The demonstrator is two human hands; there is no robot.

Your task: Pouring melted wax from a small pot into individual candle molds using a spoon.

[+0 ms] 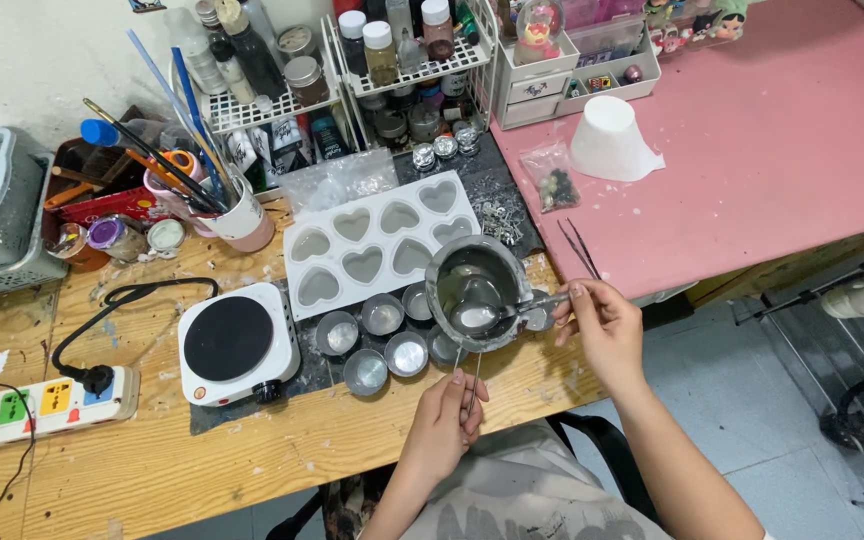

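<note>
Centrally, a small metal pot (pixel 475 290) hangs just above the near edge of the wooden table (pixel 152 470), over a cluster of round metal cups (pixel 384 345). Its inside is grey and glossy, holding a pale liquid. A thin wire handle runs from it toward the near side, where the left hand (pixel 444 425) pinches it with fingers closed, wrist bent upward. The right hand (pixel 602 325) comes in from the right, fingers closed on a metal spoon (pixel 497 312) whose bowl rests inside the pot.

Just beyond the cups lies a white heart-shaped mould tray (pixel 377 245). Left of the cups sits a white hotplate (pixel 237 342) with a black round top. Farther left lies a power strip (pixel 42 402). Far right, a pink mat (pixel 772 130) carries an upturned white cup (pixel 610 138) and tweezers (pixel 580 248).
</note>
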